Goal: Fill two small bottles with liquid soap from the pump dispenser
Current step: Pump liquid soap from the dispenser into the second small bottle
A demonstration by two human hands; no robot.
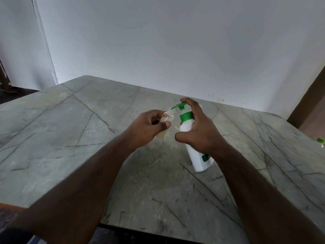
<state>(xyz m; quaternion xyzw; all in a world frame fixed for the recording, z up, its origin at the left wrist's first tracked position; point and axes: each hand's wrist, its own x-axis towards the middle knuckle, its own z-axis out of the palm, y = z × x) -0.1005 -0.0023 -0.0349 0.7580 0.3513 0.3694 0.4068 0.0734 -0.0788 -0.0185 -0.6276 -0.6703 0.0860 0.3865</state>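
My left hand (149, 127) grips a small clear bottle (168, 117), tilted, with yellowish liquid showing at its bottom below my fingers. Its open neck sits right under the green nozzle of the pump dispenser (197, 147), a white bottle with a green collar and pump head. My right hand (198, 127) wraps around the dispenser's upper body, and its index finger rests on top of the pump head. The dispenser leans toward the left, its base on the table (88, 138). A thin white piece pokes out between the two hands.
The grey marble-patterned table runs to a white wall at the back. At the far right edge a small green-capped object (321, 142) is partly in view. A brown frame stands at the right, and dark floor shows at the left.
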